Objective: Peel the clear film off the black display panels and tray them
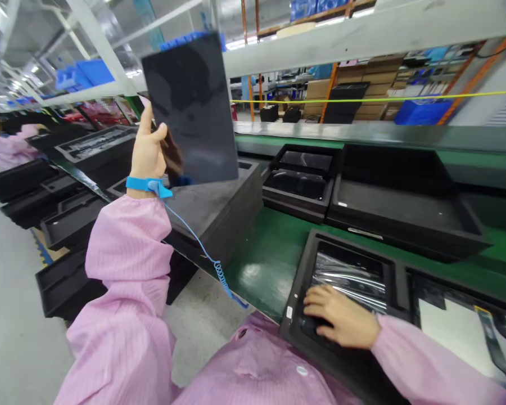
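Observation:
My left hand (pixel 147 147), with a blue wrist strap (pixel 147 184) on it, is raised and closed on the left edge of a dark glossy display panel (pixel 194 109). The panel is held up nearly upright and mirrors its surroundings. Lower right, my right hand (pixel 341 316) rests with its fingers apart on a dark panel under clear film (pixel 349 275). That panel lies in one recess of a black foam tray (pixel 298 284). In the neighbouring recess lies a part with a white face and a flat ribbon cable (pixel 491 337).
Black foam trays (pixel 299 188) and a larger foam box (pixel 405 208) stand on the green bench (pixel 261 247). A foam stack (pixel 231 208) stands beneath the raised panel. The strap's coiled blue cord (pixel 220 273) runs to the bench edge. Another person's pink sleeve (pixel 10 147) shows at far left.

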### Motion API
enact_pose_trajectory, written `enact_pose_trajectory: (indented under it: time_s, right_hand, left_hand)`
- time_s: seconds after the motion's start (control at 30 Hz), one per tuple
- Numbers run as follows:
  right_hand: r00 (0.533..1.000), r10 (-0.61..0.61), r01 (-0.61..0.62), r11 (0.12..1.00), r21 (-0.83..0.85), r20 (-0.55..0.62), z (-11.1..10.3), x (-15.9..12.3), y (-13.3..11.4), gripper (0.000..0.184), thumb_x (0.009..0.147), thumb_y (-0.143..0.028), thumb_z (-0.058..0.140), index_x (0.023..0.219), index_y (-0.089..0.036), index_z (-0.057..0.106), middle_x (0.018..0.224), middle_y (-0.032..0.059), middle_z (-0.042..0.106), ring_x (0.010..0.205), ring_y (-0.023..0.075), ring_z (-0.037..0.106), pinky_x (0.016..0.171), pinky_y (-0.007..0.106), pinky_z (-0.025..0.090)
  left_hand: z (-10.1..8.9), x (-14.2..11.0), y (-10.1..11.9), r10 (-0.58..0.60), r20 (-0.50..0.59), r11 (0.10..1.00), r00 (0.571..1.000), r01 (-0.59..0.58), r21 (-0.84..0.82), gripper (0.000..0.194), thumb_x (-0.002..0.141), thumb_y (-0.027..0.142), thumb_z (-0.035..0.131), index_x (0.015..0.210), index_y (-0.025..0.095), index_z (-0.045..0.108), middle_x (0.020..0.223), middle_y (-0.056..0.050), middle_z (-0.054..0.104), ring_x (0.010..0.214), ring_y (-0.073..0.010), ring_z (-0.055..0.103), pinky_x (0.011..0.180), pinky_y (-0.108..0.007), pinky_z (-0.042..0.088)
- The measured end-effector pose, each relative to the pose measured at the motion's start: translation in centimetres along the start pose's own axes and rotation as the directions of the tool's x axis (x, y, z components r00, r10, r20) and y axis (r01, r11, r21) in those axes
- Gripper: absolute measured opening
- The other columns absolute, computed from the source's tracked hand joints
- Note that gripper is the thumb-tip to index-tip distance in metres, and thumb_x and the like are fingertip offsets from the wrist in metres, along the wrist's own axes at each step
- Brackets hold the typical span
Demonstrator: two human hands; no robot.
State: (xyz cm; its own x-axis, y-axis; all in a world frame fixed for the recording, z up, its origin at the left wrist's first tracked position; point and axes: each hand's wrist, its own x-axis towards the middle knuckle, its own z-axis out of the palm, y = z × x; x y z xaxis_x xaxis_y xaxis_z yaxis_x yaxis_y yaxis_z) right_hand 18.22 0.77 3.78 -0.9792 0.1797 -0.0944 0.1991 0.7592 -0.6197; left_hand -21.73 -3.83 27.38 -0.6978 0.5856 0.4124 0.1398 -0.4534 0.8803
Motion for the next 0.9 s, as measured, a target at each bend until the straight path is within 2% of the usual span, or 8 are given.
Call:
enact_pose_trajectory:
  time_s: [0.13,0.3,0.53,0.63,0.67,0.7,0.8,0.9]
  right_hand:
    - [0.981,0.063,-0.016,0.968,-0.25,0.182,2.2,1.2,-0.7,0.059,0.054,-0.023,0.081,0.11,-0.016,0.063,0.114,0.0145,0.054,0.111,0.0363,0.046,0.107,0.062,0.018]
    - [0.943,0.119,-0.016,0.949,-0.314,0.31,1.4,3.3,-0.3,0.039,0.046,-0.035,0.085,0.075,-0.017,0.065,0.096,0.0095,0.056,0.102,0.0345,0.048,0.101,0.059,0.027]
    - [0.973,0.014,-0.022,0.999,0.03,0.23,-5.5,1.0,-2.0,0.012,0.072,-0.037,0.066,0.07,-0.026,0.061,0.076,0.0,0.063,0.087,0.0236,0.06,0.104,0.048,0.034]
    - [0.993,0.009,0.003,0.995,0.102,-0.12,-11.2,-1.2,-2.4,0.022,0.084,-0.046,0.057,0.071,-0.031,0.065,0.075,0.0025,0.064,0.073,0.0223,0.061,0.072,0.038,0.053]
    - [0.923,0.028,0.017,0.993,0.113,-0.384,-12.8,-1.7,-2.3,0.023,0.079,-0.052,0.064,0.068,-0.032,0.067,0.073,0.0036,0.064,0.067,0.0229,0.061,0.063,0.037,0.053]
    - [0.761,0.093,0.014,0.987,0.16,-0.642,-14.0,-2.0,-2.1,0.024,0.071,-0.056,0.072,0.067,-0.032,0.069,0.072,0.0046,0.064,0.062,0.0229,0.06,0.056,0.036,0.052]
    - [0.122,0.435,0.123,0.885,0.448,-0.892,-15.7,-2.1,-1.4,0.047,0.037,-0.057,0.088,0.07,-0.028,0.071,0.07,0.0058,0.064,0.055,0.023,0.058,0.052,0.039,0.051]
    - [-0.045,0.569,0.203,0.81,0.55,-0.821,-15.4,-1.3,-0.7,0.052,0.036,-0.058,0.085,0.072,-0.023,0.071,0.063,0.0047,0.062,0.052,0.0244,0.057,0.059,0.048,0.053]
  left_hand:
    - [-4.9,2.4,-1.9,-0.122,0.024,0.94,0.992,0.108,0.324,0.038,0.077,0.006,0.065,0.114,0.016,0.064,0.12,0.003,0.067,0.117,-0.0192,0.05,0.106,-0.032,0.035]
    - [-7.2,2.7,-6.2,-0.358,0.038,0.763,0.933,0.269,0.588,0.029,0.085,0.024,0.063,0.112,0.014,0.061,0.109,-0.007,0.066,0.095,-0.0207,0.063,0.083,-0.041,0.052]
    - [-4.4,-0.6,-3.1,-0.288,0.12,0.663,0.95,0.107,0.741,0.027,0.084,0.021,0.063,0.11,0.014,0.061,0.131,-0.011,0.054,0.125,-0.0285,0.046,0.105,-0.053,0.035]
    - [-1.0,-5.5,0.0,-0.13,0.26,0.698,0.957,-0.098,0.709,0.031,0.082,0.017,0.061,0.114,0.018,0.063,0.142,-0.009,0.047,0.139,-0.0253,0.028,0.117,-0.04,0.015]
    - [0.3,-7.8,0.5,-0.123,0.341,0.719,0.932,-0.153,0.678,0.03,0.084,0.023,0.061,0.113,0.021,0.064,0.135,-0.006,0.055,0.134,-0.0229,0.039,0.115,-0.036,0.02]
    - [1.6,-10.2,0.4,-0.142,0.451,0.748,0.881,-0.203,0.632,0.031,0.085,0.029,0.059,0.115,0.023,0.064,0.131,-0.005,0.059,0.129,-0.0225,0.046,0.113,-0.035,0.026]
    - [5.3,-17.1,-2.0,-0.302,0.701,0.878,0.647,-0.098,0.468,0.086,0.079,0.044,0.066,0.148,0.017,0.023,0.15,-0.016,0.037,0.138,-0.0276,0.035,0.115,-0.044,0.023]
    - [8.4,-22.0,-5.7,-0.295,0.77,0.955,0.566,0.157,0.25,0.114,0.071,0.038,0.076,0.15,0.02,-0.005,0.153,-0.017,0.032,0.139,-0.0282,0.033,0.113,-0.045,0.027]
